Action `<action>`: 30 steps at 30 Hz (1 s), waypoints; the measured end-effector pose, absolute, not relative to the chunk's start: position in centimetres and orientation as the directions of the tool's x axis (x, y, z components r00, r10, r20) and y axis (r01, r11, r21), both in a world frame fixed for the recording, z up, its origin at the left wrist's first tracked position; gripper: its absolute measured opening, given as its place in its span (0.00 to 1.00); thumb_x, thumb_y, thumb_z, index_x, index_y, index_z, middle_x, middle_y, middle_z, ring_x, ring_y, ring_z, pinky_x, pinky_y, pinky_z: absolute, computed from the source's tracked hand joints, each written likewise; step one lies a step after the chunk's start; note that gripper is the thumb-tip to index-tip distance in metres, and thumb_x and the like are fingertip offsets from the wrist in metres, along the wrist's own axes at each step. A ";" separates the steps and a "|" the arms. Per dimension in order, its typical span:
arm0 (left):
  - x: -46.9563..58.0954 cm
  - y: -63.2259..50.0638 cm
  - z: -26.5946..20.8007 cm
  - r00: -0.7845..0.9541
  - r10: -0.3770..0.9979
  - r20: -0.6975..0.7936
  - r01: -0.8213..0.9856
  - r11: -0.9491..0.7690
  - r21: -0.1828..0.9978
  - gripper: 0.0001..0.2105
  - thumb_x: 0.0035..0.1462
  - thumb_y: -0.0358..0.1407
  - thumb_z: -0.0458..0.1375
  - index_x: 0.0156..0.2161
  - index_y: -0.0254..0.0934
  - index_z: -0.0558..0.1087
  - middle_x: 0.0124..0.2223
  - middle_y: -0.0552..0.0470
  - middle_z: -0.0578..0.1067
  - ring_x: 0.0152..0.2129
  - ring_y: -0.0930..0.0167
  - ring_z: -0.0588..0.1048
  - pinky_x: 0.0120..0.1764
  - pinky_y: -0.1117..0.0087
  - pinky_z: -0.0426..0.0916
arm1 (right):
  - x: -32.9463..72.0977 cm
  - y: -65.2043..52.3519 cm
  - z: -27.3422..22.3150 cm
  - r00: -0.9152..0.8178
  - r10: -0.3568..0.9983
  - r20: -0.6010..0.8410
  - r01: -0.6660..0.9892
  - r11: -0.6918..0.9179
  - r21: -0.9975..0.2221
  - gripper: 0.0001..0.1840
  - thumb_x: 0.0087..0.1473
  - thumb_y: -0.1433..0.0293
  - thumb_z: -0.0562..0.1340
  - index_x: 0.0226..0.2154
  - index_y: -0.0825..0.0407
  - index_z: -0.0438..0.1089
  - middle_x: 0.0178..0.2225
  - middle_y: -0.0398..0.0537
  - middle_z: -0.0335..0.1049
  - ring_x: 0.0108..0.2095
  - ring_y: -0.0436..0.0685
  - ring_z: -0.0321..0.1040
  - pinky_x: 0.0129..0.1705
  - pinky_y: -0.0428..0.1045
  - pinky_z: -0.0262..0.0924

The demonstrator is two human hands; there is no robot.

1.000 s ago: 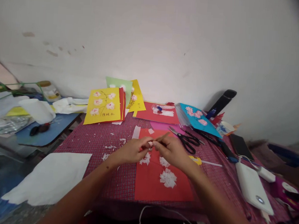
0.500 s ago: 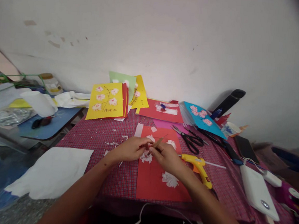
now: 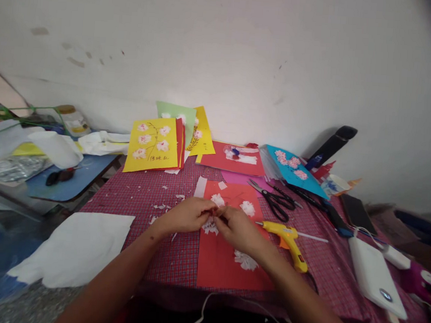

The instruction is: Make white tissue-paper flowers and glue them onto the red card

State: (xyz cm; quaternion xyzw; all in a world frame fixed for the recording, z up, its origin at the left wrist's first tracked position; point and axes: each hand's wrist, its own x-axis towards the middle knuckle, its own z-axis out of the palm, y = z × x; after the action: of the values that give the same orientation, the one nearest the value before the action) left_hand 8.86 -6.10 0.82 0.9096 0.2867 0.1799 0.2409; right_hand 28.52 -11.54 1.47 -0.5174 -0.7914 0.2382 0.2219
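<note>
My left hand (image 3: 191, 214) and my right hand (image 3: 237, 227) meet over a red card (image 3: 220, 266), fingertips pinched close together. Whatever lies between the fingers is hidden or too small to name. Ruffled white paper flowers sit on the card: one (image 3: 217, 200) just beyond the fingers, another (image 3: 248, 208) to the right, one (image 3: 210, 227) partly beneath the hands, and one (image 3: 245, 260) near my right forearm. Right of the card lies a yellow hot glue gun (image 3: 282, 231) with a glue stick in its back. Black-handled scissors (image 3: 277, 206) rest past the card's upper right corner.
White paper scraps (image 3: 162, 207) dot the checked tablecloth (image 3: 123, 194). Flower cards, one yellow (image 3: 141, 158) and one blue (image 3: 303, 183), lie toward the wall. A white power bank (image 3: 376, 278) with a cable is at right; white tissue (image 3: 77, 250) lies at left.
A brownish, flat stick-like thing that showed at my right fingertips is no longer visible. My right fingers have drawn in against the left ones. The view has shifted slightly.
</note>
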 end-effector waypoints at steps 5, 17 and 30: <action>8.7 -6.1 1.0 0.787 0.588 0.186 0.432 -0.741 0.513 0.07 0.62 0.29 0.53 0.37 0.38 0.73 0.36 0.52 0.76 0.34 0.69 0.73 0.36 0.70 0.62 | 28.1 -11.9 1.9 -0.390 0.919 0.066 0.714 0.347 -0.608 0.10 0.61 0.75 0.56 0.33 0.53 0.73 0.33 0.49 0.77 0.32 0.54 0.72 0.37 0.46 0.60; 8.6 -5.9 0.5 0.814 0.549 0.189 0.402 -0.768 0.498 0.07 0.63 0.31 0.54 0.37 0.37 0.75 0.36 0.51 0.76 0.36 0.69 0.74 0.39 0.70 0.64 | 28.8 -12.2 1.9 -0.296 0.952 0.083 0.699 0.275 -0.660 0.09 0.60 0.73 0.58 0.36 0.52 0.75 0.33 0.48 0.78 0.32 0.55 0.72 0.35 0.48 0.60; 9.0 -5.9 -0.3 0.817 0.557 0.150 0.444 -0.773 0.454 0.07 0.64 0.35 0.56 0.35 0.36 0.75 0.34 0.50 0.75 0.33 0.68 0.73 0.37 0.70 0.63 | 29.1 -12.0 0.8 -0.282 0.949 0.144 0.592 0.290 -0.752 0.09 0.61 0.74 0.59 0.33 0.51 0.75 0.32 0.46 0.78 0.33 0.55 0.74 0.37 0.48 0.62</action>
State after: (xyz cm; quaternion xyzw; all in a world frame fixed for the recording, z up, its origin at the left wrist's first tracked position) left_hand 9.00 -5.93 -0.27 0.9310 0.2689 0.1394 0.2036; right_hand 29.10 -12.04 0.80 -0.5176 -0.7441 0.2952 0.3020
